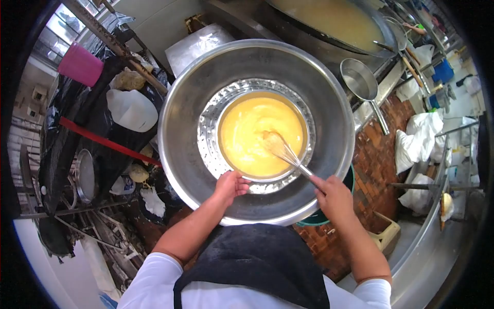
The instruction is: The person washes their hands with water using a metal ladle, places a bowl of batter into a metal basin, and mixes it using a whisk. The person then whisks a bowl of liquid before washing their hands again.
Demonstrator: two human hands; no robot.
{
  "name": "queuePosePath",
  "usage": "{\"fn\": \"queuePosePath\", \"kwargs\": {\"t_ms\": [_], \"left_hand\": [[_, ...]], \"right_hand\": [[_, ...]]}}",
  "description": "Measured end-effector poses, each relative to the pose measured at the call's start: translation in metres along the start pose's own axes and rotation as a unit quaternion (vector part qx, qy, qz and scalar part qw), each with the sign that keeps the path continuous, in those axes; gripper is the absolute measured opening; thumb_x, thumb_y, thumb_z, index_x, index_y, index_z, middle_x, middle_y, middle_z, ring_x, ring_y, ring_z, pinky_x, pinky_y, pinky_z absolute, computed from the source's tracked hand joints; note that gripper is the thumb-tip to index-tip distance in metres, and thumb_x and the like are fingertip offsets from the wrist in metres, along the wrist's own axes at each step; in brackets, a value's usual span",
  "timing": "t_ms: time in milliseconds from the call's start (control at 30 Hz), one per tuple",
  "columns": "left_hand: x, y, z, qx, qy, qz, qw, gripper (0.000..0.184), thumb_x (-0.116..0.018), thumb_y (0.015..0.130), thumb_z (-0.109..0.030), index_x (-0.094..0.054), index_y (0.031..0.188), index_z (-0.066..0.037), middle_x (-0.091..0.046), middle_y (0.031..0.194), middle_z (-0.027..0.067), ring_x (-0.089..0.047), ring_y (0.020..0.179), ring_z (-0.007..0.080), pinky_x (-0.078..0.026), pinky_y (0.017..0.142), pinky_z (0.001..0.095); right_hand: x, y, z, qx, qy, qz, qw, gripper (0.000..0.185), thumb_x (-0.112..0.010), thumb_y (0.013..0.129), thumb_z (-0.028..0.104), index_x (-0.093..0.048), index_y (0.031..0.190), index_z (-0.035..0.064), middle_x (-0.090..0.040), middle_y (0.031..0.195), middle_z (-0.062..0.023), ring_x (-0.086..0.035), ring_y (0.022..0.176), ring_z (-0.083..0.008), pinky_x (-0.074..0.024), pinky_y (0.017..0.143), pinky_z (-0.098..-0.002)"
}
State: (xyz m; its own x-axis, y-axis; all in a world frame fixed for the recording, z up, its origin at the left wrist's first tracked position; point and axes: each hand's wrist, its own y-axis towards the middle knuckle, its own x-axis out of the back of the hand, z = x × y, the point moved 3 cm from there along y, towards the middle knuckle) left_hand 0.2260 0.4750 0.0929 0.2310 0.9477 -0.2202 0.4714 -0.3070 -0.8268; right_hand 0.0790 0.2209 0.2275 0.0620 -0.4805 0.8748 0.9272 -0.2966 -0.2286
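Observation:
In the head view a whisk (290,154) slants into a pale yellow liquid (252,123), its wires partly sunk in it. My right hand (333,194) is closed around the whisk's handle. The liquid fills a round metal bowl (225,105), which sits inside a wide steel basin (180,118). Between bowl and basin lies a dimpled, shiny metal surface (208,118). At the bowl's near-left rim is my left hand (231,186), its fingers curled and the thumb against the edge.
A large vat (329,20) of cloudy liquid stands at the back right, with a long-handled saucepan (358,80) beside it. To the left are a pink bucket (81,64), a white plastic jug (131,109) and a red bar (108,140). White sacks (419,139) rest at right.

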Motion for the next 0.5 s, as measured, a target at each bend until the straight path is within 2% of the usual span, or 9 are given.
{"fn": "queuePosePath", "kwargs": {"t_ms": [33,67,167,200,233,267,300,433,500], "left_hand": [[0.001,0.002,0.001,0.001,-0.001,0.005,1.0,0.021,-0.045,0.089,-0.018,-0.05,0.099,-0.002,-0.066,0.08,0.0096,-0.06,0.057,0.0134,-0.051,0.052,0.0276],[0.002,0.004,0.002,0.002,-0.002,0.01,1.0,0.02,-0.045,0.089,-0.018,-0.05,0.099,-0.002,-0.066,0.08,0.0097,-0.06,0.057,0.0133,-0.051,0.052,0.0276],[0.003,0.005,0.003,-0.001,0.0,0.01,1.0,0.02,-0.045,0.089,-0.018,-0.051,0.099,-0.002,-0.066,0.081,0.0098,-0.06,0.058,0.0131,-0.051,0.052,0.0274],[0.003,0.005,0.003,-0.003,0.001,0.007,1.0,0.02,-0.045,0.089,-0.018,-0.051,0.098,-0.002,-0.066,0.081,0.0098,-0.06,0.058,0.013,-0.051,0.052,0.0274],[0.003,0.006,0.003,-0.001,0.002,0.009,1.0,0.02,-0.044,0.089,-0.018,-0.051,0.098,-0.002,-0.066,0.081,0.0098,-0.06,0.058,0.013,-0.051,0.052,0.0273],[0.004,0.007,0.003,0.0,0.002,0.011,1.0,0.02,-0.044,0.089,-0.018,-0.052,0.098,-0.002,-0.066,0.08,0.0097,-0.06,0.057,0.013,-0.051,0.052,0.0273],[0.005,0.007,0.004,0.002,0.002,0.012,1.0,0.02,-0.044,0.089,-0.018,-0.052,0.098,-0.002,-0.066,0.08,0.0097,-0.06,0.057,0.013,-0.051,0.053,0.0272],[0.002,0.003,0.0,-0.004,-0.001,0.014,1.0,0.023,-0.044,0.087,-0.017,-0.051,0.101,0.001,-0.065,0.082,0.0104,-0.059,0.058,0.0135,-0.051,0.053,0.0276],[0.003,0.004,0.002,-0.004,-0.006,0.019,1.0,0.023,-0.045,0.087,-0.017,-0.051,0.101,0.001,-0.065,0.081,0.0103,-0.059,0.058,0.0136,-0.05,0.053,0.0275]], "right_hand": [[-0.011,0.001,-0.01,-0.091,0.186,0.036,0.978,0.028,-0.057,0.088,0.018,-0.061,0.115,0.0116,-0.058,0.077,-0.0053,-0.059,0.058,-0.0176,-0.0484,0.052,-0.0309],[-0.019,0.0,-0.016,-0.177,0.364,0.07,0.912,0.029,-0.056,0.089,0.019,-0.06,0.116,0.0087,-0.059,0.077,-0.0043,-0.059,0.057,-0.0154,-0.048,0.052,-0.0294],[-0.018,0.001,-0.024,-0.346,0.56,0.186,0.729,0.034,-0.052,0.092,0.024,-0.057,0.117,0.0008,-0.06,0.078,-0.0018,-0.058,0.054,-0.0116,-0.0468,0.049,-0.0258],[-0.02,0.002,-0.024,-0.341,0.527,0.201,0.752,0.033,-0.053,0.091,0.025,-0.058,0.118,0.0081,-0.061,0.08,-0.0047,-0.06,0.06,-0.0178,-0.0487,0.054,-0.0295],[-0.016,0.005,-0.02,-0.233,0.356,0.134,0.895,0.032,-0.054,0.09,0.025,-0.058,0.118,0.0109,-0.061,0.081,-0.0061,-0.061,0.063,-0.0202,-0.0491,0.056,-0.0312],[-0.014,0.003,-0.008,-0.108,0.16,0.059,0.979,0.031,-0.055,0.089,0.024,-0.059,0.118,0.0137,-0.061,0.082,-0.0074,-0.061,0.066,-0.0225,-0.0495,0.058,-0.0329],[-0.012,0.002,0.006,0.024,-0.045,-0.02,0.998,0.031,-0.056,0.088,0.024,-0.059,0.118,0.0165,-0.061,0.083,-0.0088,-0.061,0.068,-0.0249,-0.0499,0.061,-0.0346],[-0.016,0.012,0.017,0.048,-0.125,-0.013,0.991,0.032,-0.06,0.085,0.023,-0.06,0.117,0.0203,-0.061,0.088,-0.012,-0.06,0.079,-0.0287,-0.0494,0.068,-0.038],[-0.034,0.016,0.005,0.068,0.007,-0.076,0.995,0.03,-0.058,0.087,0.024,-0.061,0.115,0.015,-0.061,0.082,-0.0106,-0.06,0.071,-0.0252,-0.0496,0.062,-0.0347]]}}
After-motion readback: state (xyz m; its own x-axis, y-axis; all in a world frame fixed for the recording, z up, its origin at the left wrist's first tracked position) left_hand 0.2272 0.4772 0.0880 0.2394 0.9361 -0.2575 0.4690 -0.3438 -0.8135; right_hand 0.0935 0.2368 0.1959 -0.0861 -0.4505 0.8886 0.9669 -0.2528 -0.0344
